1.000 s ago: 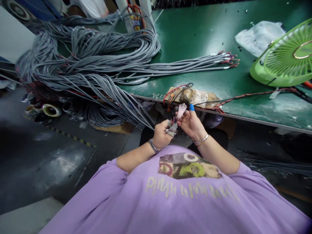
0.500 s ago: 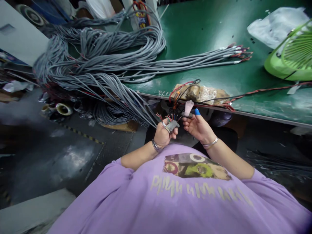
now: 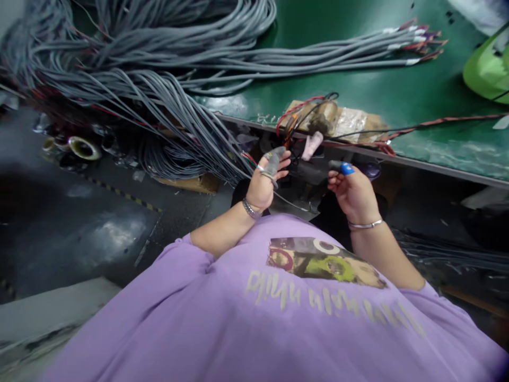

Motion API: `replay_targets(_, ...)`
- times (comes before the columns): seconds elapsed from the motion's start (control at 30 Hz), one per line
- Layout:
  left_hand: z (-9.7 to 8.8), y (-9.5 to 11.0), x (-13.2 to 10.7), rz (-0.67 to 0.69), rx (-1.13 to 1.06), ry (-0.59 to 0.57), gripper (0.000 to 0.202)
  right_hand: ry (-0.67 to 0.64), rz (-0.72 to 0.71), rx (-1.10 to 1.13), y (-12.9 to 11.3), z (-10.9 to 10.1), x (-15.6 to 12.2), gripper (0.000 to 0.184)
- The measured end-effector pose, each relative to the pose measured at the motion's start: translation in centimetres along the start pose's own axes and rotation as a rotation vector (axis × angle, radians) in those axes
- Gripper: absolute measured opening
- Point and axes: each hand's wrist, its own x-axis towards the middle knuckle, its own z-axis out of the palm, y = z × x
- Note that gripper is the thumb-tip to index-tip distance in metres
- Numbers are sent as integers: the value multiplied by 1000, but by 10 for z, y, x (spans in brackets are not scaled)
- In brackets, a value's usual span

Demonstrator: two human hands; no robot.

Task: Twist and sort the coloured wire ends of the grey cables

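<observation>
My left hand (image 3: 262, 183) is in front of the bench edge, a grey cover on its thumb and its other fingers partly stretched. It grips a grey cable (image 3: 292, 201), which runs out below the palm towards the right. Thin coloured wires (image 3: 248, 157) show just behind this hand. Well to the right, my right hand (image 3: 358, 193) is closed, with a blue finger cot (image 3: 347, 168) on the thumb and a dark cover on the forefinger. Thumb and forefinger are pressed together; anything between them is too small to see. Between the hands sits a pink-wrapped clamp or handle (image 3: 312, 145).
Large bundles of grey cable (image 3: 191, 53) lie over the green bench (image 3: 358, 21) and hang off its edge. A taped block (image 3: 350, 123) with red and black leads (image 3: 421, 126) sits at the edge. A green fan (image 3: 487, 69) stands at right.
My right hand has moved right, away from my left. My left hand has turned, and the wire ends no longer fan out above its thumb. The bench appears higher in view.
</observation>
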Motion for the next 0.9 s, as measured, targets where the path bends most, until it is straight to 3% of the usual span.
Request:
replay_targets(0.1,2,5,-5,5,43,11,34,26,-87,-100,-1,-9,-5,20)
replay_targets(0.2,5,3,-14,-35,152,-140,30,-46,-174,-208,-2,-6,-18,20)
replay_targets(0.3,6,-3,-23,-138,293,-319,25,-247,-268,-375,-5,8,-35,24)
replay_targets(0.4,2,-11,-28,-205,348,-400,19,-463,-283,-481,-7,27,-48,33)
replay_targets(0.57,-8,-15,-30,-169,390,-453,14,-491,-266,-529,-6,55,-47,33)
replay_targets(0.73,-13,-7,-35,-65,374,-353,25,-481,-233,-491,-6,67,-41,25)
replay_targets(0.9,-11,5,-41,-42,312,-268,40,-416,-125,-327,-7,61,-37,26)
